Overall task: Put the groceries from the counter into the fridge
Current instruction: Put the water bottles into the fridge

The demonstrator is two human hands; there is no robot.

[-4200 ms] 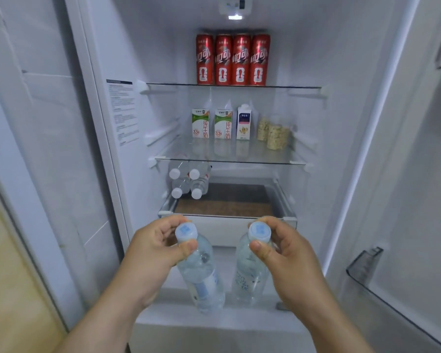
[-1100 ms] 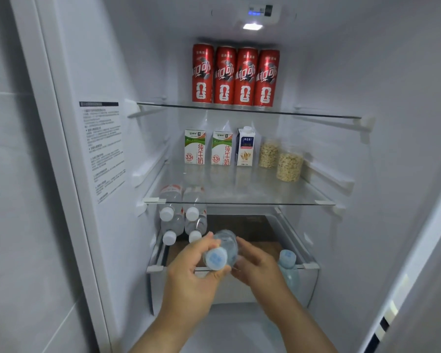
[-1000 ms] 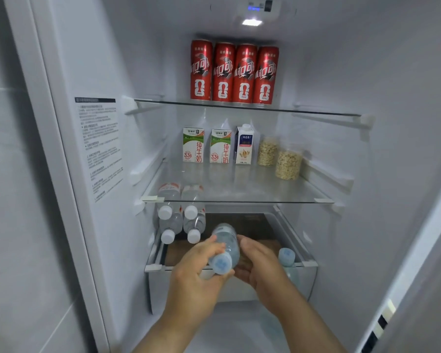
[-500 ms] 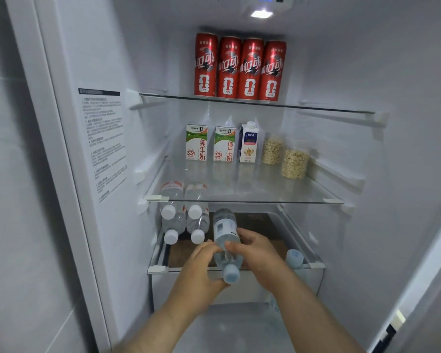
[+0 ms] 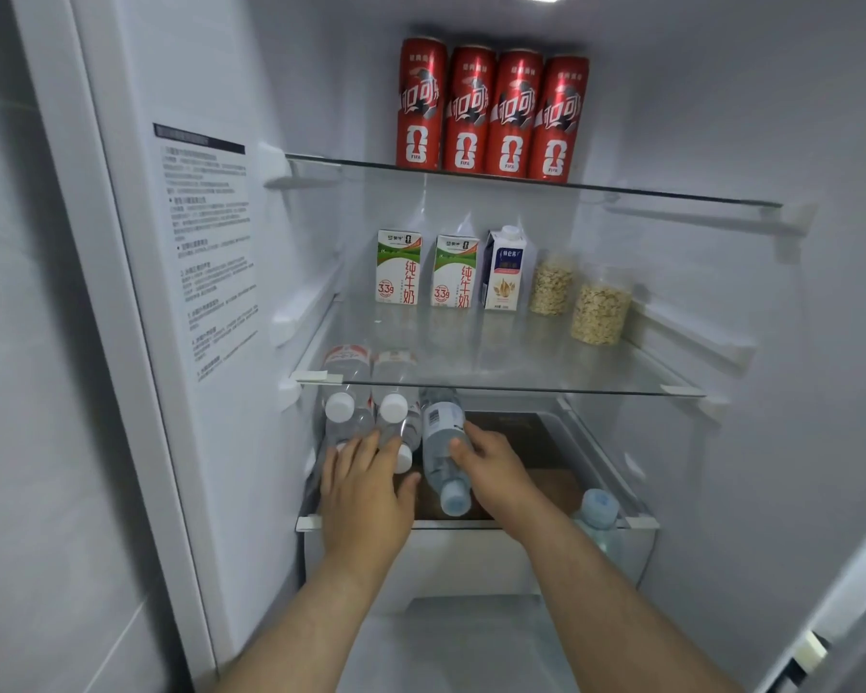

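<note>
Two hands reach into the drawer (image 5: 641, 523), and I place everything from that drawer. The right hand (image 5: 496, 467) curls its fingers round a clear plastic water bottle (image 5: 440, 437) lying on its side inside it, pale blue cap towards me. The left hand (image 5: 366, 487) lies flat, fingers straight, against the cylindrical white-capped bottles (image 5: 343, 410) stacked at its left wall. Another rounded blue-capped bottle (image 5: 598, 512) stands at its front right corner.
</note>
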